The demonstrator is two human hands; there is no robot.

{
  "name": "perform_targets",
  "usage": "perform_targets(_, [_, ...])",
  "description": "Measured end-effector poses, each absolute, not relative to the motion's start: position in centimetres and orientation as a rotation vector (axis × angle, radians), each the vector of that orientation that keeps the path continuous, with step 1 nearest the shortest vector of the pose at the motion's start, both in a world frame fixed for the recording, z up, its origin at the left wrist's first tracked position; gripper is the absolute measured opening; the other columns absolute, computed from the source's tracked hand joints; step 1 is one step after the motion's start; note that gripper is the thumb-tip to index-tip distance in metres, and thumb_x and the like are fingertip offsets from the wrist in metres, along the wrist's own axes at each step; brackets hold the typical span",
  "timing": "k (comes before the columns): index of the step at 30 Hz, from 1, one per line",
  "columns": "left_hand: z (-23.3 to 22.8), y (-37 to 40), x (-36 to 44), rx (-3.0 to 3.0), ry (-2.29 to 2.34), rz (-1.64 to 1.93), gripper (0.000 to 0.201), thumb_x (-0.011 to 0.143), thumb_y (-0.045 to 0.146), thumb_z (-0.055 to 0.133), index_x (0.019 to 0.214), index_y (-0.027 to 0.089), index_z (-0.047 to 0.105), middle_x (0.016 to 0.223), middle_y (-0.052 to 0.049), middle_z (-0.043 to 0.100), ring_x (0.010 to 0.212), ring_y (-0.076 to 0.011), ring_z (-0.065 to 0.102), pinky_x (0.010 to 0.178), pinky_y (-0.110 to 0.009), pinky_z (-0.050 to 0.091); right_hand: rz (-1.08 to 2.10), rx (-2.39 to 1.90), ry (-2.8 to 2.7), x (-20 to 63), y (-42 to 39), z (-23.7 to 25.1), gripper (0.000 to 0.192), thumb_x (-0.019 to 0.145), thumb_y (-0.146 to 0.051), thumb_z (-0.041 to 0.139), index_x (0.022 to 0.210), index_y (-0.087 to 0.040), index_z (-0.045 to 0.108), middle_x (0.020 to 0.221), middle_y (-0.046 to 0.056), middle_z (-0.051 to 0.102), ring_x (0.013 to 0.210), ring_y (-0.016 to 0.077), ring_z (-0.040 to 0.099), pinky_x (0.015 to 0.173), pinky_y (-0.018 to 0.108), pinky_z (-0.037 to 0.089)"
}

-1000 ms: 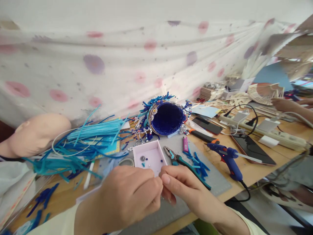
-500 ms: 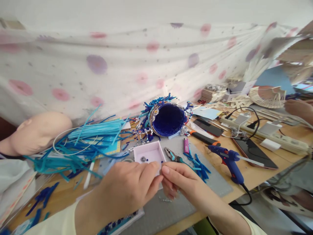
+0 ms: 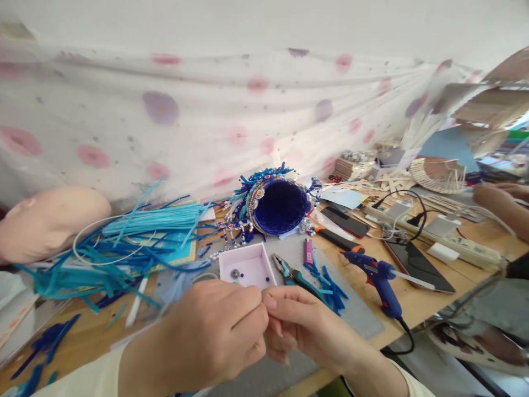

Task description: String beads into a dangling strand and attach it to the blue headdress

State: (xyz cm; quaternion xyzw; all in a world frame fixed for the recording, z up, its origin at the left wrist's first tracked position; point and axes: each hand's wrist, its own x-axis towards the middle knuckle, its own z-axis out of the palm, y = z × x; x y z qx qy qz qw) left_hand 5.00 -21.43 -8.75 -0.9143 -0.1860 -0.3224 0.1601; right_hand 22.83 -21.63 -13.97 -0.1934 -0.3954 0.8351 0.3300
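Note:
My left hand (image 3: 206, 325) and my right hand (image 3: 309, 322) meet in front of me, fingertips pinched together and touching. Whatever lies between them is too small or too hidden to make out. Just beyond them sits a shallow white box (image 3: 243, 253) with a silvery bead (image 3: 235, 273) and a few small dark blue beads inside. Pliers (image 3: 301, 282) with teal and black handles lie open to its right. Behind the box, a dark blue, hollow beaded headpiece (image 3: 283, 207) rests on its side, its opening toward me.
Blue pipe cleaners (image 3: 161, 220) are heaped at left by a mannequin head (image 3: 58, 220). On the right are a purple lighter (image 3: 308, 251), a corded blue glue gun (image 3: 378, 278), phones (image 3: 417, 264) and a power strip (image 3: 463, 245). Another person's hand (image 3: 500, 201) shows at far right.
Both hands have come closer together and slightly lower, still pinching. The small chain seen below my right hand before is now hidden. The whole view has shifted slightly.

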Motion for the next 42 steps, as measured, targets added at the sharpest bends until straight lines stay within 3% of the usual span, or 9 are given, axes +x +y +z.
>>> perform_targets(5, [-8.9, -21.6, 5.0, -2.684, -0.608, -1.021, 0.022, 0.08, 0.006, 0.047, 0.063, 0.02, 0.046, 0.057, 0.003, 0.044, 0.051, -0.012, 0.037, 0.046, -0.028, 0.027, 1.806, -0.59, -1.378, 23.2, -22.1, -12.7, 0.025, 0.091, -0.039, 0.064, 0.081, -0.016, 0.058, 0.07, -0.003, 0.055, 0.065, 0.0085, 0.05, 0.064, 0.021, 0.039])
perform_targets(13, [-8.6, -21.9, 4.6, -2.808, -0.775, -1.099, 0.018, 0.078, 0.004, 0.044, 0.071, 0.019, 0.052, 0.063, 0.002, 0.052, 0.056, -0.0111, 0.047, 0.05, -0.025, 0.035, 0.602, -0.554, -1.93, 23.4, -22.3, -12.8, 0.012, 0.09, -0.007, 0.053, 0.089, -0.017, 0.06, 0.079, 0.002, 0.063, 0.075, 0.0135, 0.054, 0.071, 0.027, 0.045])
perform_targets(18, [-8.7, -21.8, 4.6, -3.054, -1.166, -1.23, 0.018, 0.076, 0.009, 0.047, 0.061, 0.019, 0.044, 0.055, 0.007, 0.034, 0.048, -0.0067, 0.035, 0.046, -0.021, 0.028, 0.043, -0.408, -2.06, 24.0, -21.6, -13.0, 0.025, 0.09, -0.001, 0.049, 0.109, -0.01, 0.061, 0.097, 0.01, 0.073, 0.087, 0.0192, 0.057, 0.082, 0.037, 0.048])
perform_targets(23, [-8.9, -21.7, 4.7, -3.212, -1.53, -1.205, 0.02, 0.077, 0.012, 0.044, 0.058, 0.02, 0.043, 0.051, 0.008, 0.028, 0.043, -0.0058, 0.024, 0.041, -0.019, 0.024, -0.309, -0.432, -2.09, 24.4, -21.5, -12.6, 0.018, 0.091, -0.006, 0.057, 0.106, -0.01, 0.066, 0.1, 0.008, 0.076, 0.091, 0.0206, 0.058, 0.091, 0.04, 0.043])
perform_targets(26, [-8.4, -21.6, 4.6, -3.085, -1.33, -1.187, 0.02, 0.075, 0.01, 0.048, 0.058, 0.019, 0.043, 0.052, 0.008, 0.029, 0.046, -0.0061, 0.031, 0.045, -0.02, 0.026, 0.025, -0.499, -2.014, 24.1, -21.6, -12.6, 0.015, 0.087, -0.008, 0.062, 0.101, -0.014, 0.064, 0.092, 0.005, 0.074, 0.086, 0.0181, 0.059, 0.083, 0.034, 0.046])
perform_targets(29, [-7.9, -21.5, 4.5, -3.004, -1.031, -1.114, 0.017, 0.075, 0.007, 0.048, 0.063, 0.019, 0.048, 0.057, 0.007, 0.04, 0.05, -0.0065, 0.039, 0.048, -0.021, 0.028, 0.829, -0.651, -1.884, 23.8, -21.7, -12.3, 0.009, 0.087, -0.026, 0.066, 0.092, -0.018, 0.063, 0.084, 0.003, 0.067, 0.081, 0.0157, 0.061, 0.074, 0.028, 0.048])
perform_targets(33, [-7.9, -21.4, 4.6, -2.909, -0.759, -1.017, 0.019, 0.078, 0.005, 0.046, 0.066, 0.019, 0.051, 0.058, 0.005, 0.048, 0.051, -0.0088, 0.042, 0.048, -0.024, 0.029, 1.747, -0.594, -1.623, 23.6, -21.5, -12.4, 0.044, 0.097, -0.051, 0.047, 0.073, -0.017, 0.062, 0.066, 0.001, 0.061, 0.064, 0.0127, 0.059, 0.069, 0.027, 0.048])
perform_targets(38, [-8.5, -21.4, 4.8, -2.771, -0.65, -0.947, 0.017, 0.078, 0.008, 0.048, 0.067, 0.021, 0.049, 0.058, 0.003, 0.049, 0.052, -0.0128, 0.043, 0.049, -0.028, 0.03, 2.041, -0.53, -1.275, 23.1, -21.2, -13.6, 0.038, 0.085, -0.047, 0.068, 0.069, -0.013, 0.063, 0.063, -0.001, 0.06, 0.053, 0.0072, 0.053, 0.055, 0.021, 0.04])
perform_targets(42, [-8.6, -21.2, 4.5, -2.666, -0.612, -0.88, 0.02, 0.085, 0.012, 0.045, 0.067, 0.022, 0.048, 0.055, 0.003, 0.049, 0.049, -0.0144, 0.044, 0.047, -0.031, 0.028, 2.12, -0.525, -1.146, 22.9, -21.3, -13.8, 0.036, 0.082, -0.042, 0.072, 0.063, -0.013, 0.062, 0.06, -0.002, 0.059, 0.049, 0.0054, 0.051, 0.051, 0.02, 0.036])
